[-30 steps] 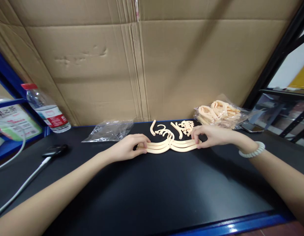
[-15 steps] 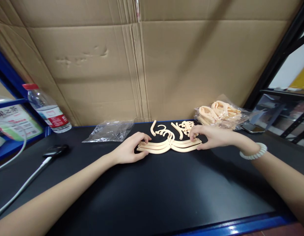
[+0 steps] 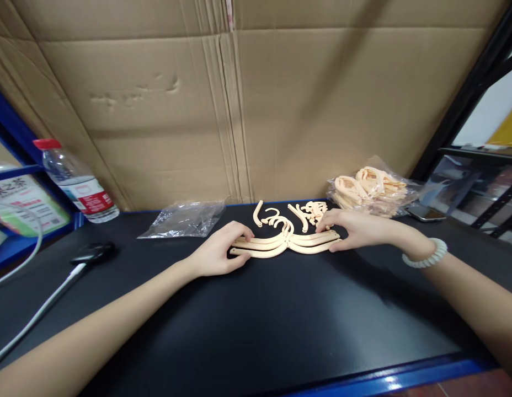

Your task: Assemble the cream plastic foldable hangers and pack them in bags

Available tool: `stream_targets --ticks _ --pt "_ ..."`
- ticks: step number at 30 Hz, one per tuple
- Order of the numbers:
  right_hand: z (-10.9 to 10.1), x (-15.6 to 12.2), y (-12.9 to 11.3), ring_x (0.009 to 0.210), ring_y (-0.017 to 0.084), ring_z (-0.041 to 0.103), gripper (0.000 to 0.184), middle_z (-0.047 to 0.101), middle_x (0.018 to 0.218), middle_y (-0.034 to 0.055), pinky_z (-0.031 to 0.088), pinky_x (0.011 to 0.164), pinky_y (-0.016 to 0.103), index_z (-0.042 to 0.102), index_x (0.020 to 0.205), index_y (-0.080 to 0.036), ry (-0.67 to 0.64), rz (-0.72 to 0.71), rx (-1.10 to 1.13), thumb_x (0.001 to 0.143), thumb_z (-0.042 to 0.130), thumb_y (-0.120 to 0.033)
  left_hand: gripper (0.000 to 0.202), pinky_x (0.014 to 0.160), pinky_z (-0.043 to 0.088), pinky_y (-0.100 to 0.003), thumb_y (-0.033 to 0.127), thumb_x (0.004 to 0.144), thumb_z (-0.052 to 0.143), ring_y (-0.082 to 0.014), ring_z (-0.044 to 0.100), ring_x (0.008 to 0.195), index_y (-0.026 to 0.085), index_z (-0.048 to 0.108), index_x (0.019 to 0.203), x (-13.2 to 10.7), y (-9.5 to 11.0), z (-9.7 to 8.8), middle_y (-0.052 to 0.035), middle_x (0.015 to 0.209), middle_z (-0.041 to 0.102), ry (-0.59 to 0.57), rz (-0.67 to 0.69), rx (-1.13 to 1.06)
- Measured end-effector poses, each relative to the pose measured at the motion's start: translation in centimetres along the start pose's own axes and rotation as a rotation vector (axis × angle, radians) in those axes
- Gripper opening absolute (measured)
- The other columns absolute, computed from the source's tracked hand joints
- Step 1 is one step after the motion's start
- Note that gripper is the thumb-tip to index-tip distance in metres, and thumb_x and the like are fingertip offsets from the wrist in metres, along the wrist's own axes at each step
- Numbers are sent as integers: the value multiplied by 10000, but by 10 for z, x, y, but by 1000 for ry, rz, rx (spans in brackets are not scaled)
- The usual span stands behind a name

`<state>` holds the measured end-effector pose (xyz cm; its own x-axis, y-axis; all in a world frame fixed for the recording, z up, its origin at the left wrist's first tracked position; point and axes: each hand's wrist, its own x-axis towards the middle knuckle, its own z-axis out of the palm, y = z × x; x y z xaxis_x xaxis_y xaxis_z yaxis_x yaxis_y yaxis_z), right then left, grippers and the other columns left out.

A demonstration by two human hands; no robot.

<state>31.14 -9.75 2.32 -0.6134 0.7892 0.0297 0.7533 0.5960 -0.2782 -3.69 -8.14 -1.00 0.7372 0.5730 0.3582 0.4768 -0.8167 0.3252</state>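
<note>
A stack of cream plastic hangers (image 3: 286, 244) lies flat on the black tabletop (image 3: 256, 325), hooks pointing away from me. My left hand (image 3: 217, 252) pinches the stack's left end between thumb and fingers. At the right end, my right hand (image 3: 355, 229), with a pale bead bracelet on its wrist, pinches the stack the same way. Loose cream hooks and small parts (image 3: 299, 214) lie just behind the stack.
A clear bag of more cream hangers (image 3: 372, 190) sits at the back right, with a phone (image 3: 424, 214) beside it. An empty clear bag (image 3: 185, 219) lies back left. Far left stand a water bottle (image 3: 76, 184), a black plug (image 3: 92, 252) with a white cable, and a cardboard wall behind.
Both hands have stayed on the ends of the hanger stack, with only small finger shifts. The stack is squared up slightly and the view has tilted a little.
</note>
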Motion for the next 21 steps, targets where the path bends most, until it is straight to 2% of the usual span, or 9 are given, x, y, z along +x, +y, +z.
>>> stream_targets --ticks 8,21 --pt "1 1 1 942 242 599 305 665 1045 91 463 841 375 683 1011 -166 3 -20 -3 763 656 -341 239 798 455 -333 154 765 566 -201 541 903 198 525 997 -1 -2 2 -47 1006 575 2 2 4" --pt "3 2 2 937 241 592 290 668 1026 84 454 844 370 690 1009 -176 32 -43 -18 754 664 -311 197 811 459 -347 152 771 545 -211 547 929 211 514 957 -1 -2 1 -47 1021 596 4 16 2"
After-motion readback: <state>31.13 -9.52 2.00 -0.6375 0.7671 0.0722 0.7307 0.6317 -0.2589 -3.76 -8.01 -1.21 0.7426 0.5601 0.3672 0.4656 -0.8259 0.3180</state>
